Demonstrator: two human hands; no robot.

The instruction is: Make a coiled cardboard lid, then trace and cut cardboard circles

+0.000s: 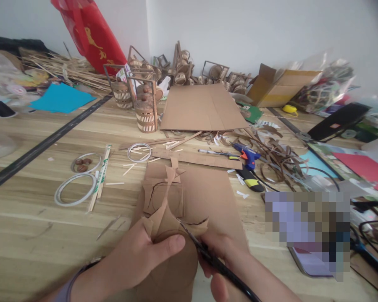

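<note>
My left hand (145, 253) grips a piece of brown cardboard (176, 268), thumb flat on top of it. A curved pencil line and a cut edge show on this piece, and ragged strips of it stick up and away. My right hand (220, 251) is closed around black-handled scissors (214, 262), whose blade tips meet the cardboard's edge just right of my left thumb. Beneath lies a larger cardboard sheet (208, 188). On it, beyond my hands, rests a cardboard scrap (166, 199) with a drawn circle.
A blue glue gun (247, 155), a yellow-black utility knife (252, 180) and a pen (212, 153) lie beyond the sheet. Tape rings (75, 189) and wooden sticks (101, 178) are to the left. Small slatted buckets (145, 115) stand behind. Curled cardboard strips (280, 155) heap at right.
</note>
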